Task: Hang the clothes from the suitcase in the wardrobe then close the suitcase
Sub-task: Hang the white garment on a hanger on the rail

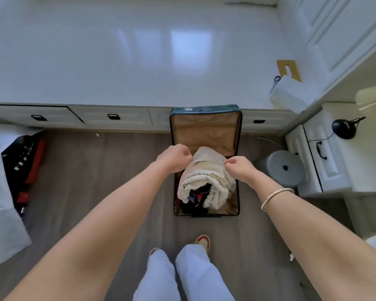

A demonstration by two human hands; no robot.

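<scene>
Hands first: left hand (175, 157) and right hand (239, 165) each pinch the top edge of a cream fleecy rolled garment (204, 181) lying in an open dark-green hard-shell suitcase (239, 148). Risks: the thin pinches slip, or the dark and red clothes (195, 203) tucked in the roll spill onto the grey wood floor (96, 170). The tan-lined lid (204, 127), leaning on a white drawer-fronted platform (74, 118), may drop.

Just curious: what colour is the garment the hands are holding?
Cream; the garment shows best in the head view.

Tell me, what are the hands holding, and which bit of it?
The cream fluffy fabric garment, by its top edge: left hand pinches the left side, right hand the right side, above the open dark-green suitcase.
</scene>
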